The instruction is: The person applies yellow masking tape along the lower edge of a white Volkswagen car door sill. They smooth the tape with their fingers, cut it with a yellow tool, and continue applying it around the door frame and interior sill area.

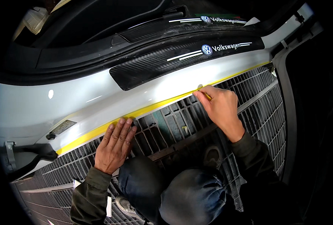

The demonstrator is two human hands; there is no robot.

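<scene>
A strip of yellow tape [151, 107] runs along the lower edge of the white car door sill [145, 90]. My left hand [115, 144] lies over the tape left of the middle, fingers stretched out and fingertips pressing on it. Farther right, my right hand [220, 105] is closed in a pinch at the sill's edge, its thumb and fingertips touching the tape line. Between its fingers shows a bit of a small yellow item [208, 96]; its kind is mostly hidden by the hand. On both sides of the right hand the tape follows the edge.
Above the sill sits a black carbon-patterned sill guard [144, 73] with white stripes. A metal floor grating [166, 135] spreads below. My bent knees [192, 195] are close under my hands. At the right stands a dark door frame edge [282, 78]; a label plate [63, 126] is at left.
</scene>
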